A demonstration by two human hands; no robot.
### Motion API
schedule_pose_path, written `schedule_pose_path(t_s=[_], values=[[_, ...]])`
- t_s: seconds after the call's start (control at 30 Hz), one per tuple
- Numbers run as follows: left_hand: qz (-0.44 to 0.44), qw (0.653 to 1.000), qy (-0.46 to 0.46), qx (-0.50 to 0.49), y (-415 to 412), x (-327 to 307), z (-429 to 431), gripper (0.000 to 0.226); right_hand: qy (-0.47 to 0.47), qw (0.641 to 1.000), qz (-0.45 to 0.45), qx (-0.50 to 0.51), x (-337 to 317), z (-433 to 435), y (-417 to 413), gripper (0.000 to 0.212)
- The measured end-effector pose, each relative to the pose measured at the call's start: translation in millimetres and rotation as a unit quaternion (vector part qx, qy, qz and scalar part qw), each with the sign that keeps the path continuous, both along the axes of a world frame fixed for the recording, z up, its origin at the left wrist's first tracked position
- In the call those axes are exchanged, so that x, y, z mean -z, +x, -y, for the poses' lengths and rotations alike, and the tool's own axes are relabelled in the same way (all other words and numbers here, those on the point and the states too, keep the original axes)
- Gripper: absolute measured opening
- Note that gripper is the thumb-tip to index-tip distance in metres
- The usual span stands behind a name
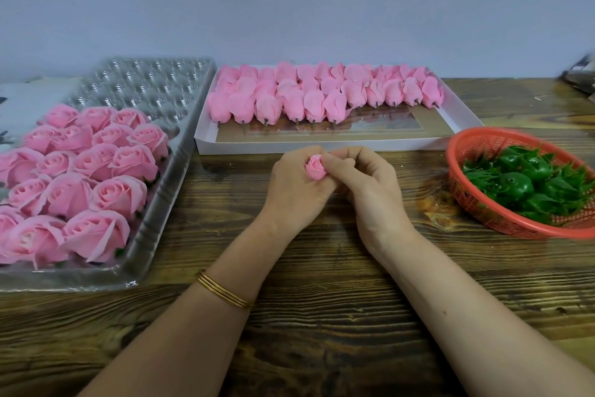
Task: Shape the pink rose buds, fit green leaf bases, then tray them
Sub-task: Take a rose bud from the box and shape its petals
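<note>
Left hand (291,185) and right hand (363,181), together mid-table, both pinch one pink bud (315,168); leaf basket (476,200) right.

Single cam, head-worn, wide-angle, edges bent. Faces fwd & down across table (322,316) to wall (289,3) behind it. Close in: table fills lower frame, w/in arm's reach.

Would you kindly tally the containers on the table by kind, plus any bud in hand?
Clear plastic tray: 1
White box: 1
Red basket: 1
Pink bud, held by left hand and right hand: 1
Total: 4
</note>
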State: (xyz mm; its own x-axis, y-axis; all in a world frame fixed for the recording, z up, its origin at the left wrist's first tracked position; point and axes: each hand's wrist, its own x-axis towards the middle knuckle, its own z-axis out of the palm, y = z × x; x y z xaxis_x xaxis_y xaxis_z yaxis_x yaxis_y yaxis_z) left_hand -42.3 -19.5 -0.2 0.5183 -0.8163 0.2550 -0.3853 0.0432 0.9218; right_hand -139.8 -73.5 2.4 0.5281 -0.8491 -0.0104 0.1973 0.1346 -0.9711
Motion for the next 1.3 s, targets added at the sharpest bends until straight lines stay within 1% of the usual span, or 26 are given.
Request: schedule_pose_path(t_s=[0.13, 0.33, 0.43, 0.53, 0.57, 0.7, 0.77, 0.8, 0.83, 0.9, 1.0, 1.03, 1.07, 1.13, 1.23, 1.3], values=[[0.038, 0.999, 0.01, -0.016, -1, -1, -1, 0.033, -0.006, 1.0, -0.004, -0.006, -1, 0, 0, 0.024], [0.053, 0.998, 0.019, -0.009, -2, -1, -2, 0.03, -0.004, 1.0, 0.0, -0.015, 0, 1, -1, 0.013], [0.047, 0.999, 0.013, -0.016, -1, 1, -2, 0.032, -0.007, 1.0, 0.001, -0.016, 0, 1, -1, 0.018], [0.038, 0.999, 0.012, -0.01, 0, 2, -3, 0.028, -0.02, 1.0, -0.006, -0.015, 0, 1, 0, 0.033], [0.034, 0.999, 0.013, -0.007, 0, 3, -2, 0.027, -0.022, 1.0, -0.008, -0.014, 0, 1, 0, 0.035], [0.02, 1.0, 0.007, 0.0, 0, 2, -1, 0.028, -0.025, 1.0, -0.007, -0.015, 1, 1, 0, 0.032], [0.004, 1.0, 0.003, 0.001, -1, -1, -1, 0.028, -0.025, 0.999, -0.007, -0.021, 2, 1, 0, 0.025], [-0.014, 1.0, 0.0, -0.003, -2, -2, -1, 0.03, -0.019, 0.999, 0.001, -0.027, 2, 1, 1, 0.018], [-0.046, 0.999, -0.006, -0.013, -3, -3, -1, 0.032, -0.006, 1.0, 0.015, -0.027, 2, 1, 2, 0.016], [-0.137, 0.99, -0.029, -0.035, -5, -5, 0, 0.031, 0.021, 0.999, 0.031, -0.011, 1, 2, 3, 0.02], [-0.223, 0.972, -0.05, -0.058, -3, -9, 1, 0.031, 0.024, 1.0, 0.015, -0.006, 0, 3, 2, 0.013], [-0.246, 0.966, -0.059, -0.061, -2, -10, 2, 0.03, 0.012, 1.0, 0.004, -0.01, -1, 2, 1, 0.007], [-0.272, 0.958, -0.068, -0.061, -2, -11, 2, 0.027, -0.016, 1.0, -0.01, -0.011, -1, 0, 1, 0.01], [-0.319, 0.943, -0.074, -0.054, -3, -12, 3, 0.021, -0.087, 0.995, -0.039, -0.016, 1, -4, 1, 0.026], [-0.376, 0.923, -0.068, -0.036, -6, -14, 3, 0.026, -0.159, 0.984, -0.073, -0.037, 4, -9, 5, 0.034], [-0.39, 0.918, -0.058, -0.032, -8, -14, 3, 0.028, -0.194, 0.976, -0.091, -0.036, 6, -10, 6, 0.035]])
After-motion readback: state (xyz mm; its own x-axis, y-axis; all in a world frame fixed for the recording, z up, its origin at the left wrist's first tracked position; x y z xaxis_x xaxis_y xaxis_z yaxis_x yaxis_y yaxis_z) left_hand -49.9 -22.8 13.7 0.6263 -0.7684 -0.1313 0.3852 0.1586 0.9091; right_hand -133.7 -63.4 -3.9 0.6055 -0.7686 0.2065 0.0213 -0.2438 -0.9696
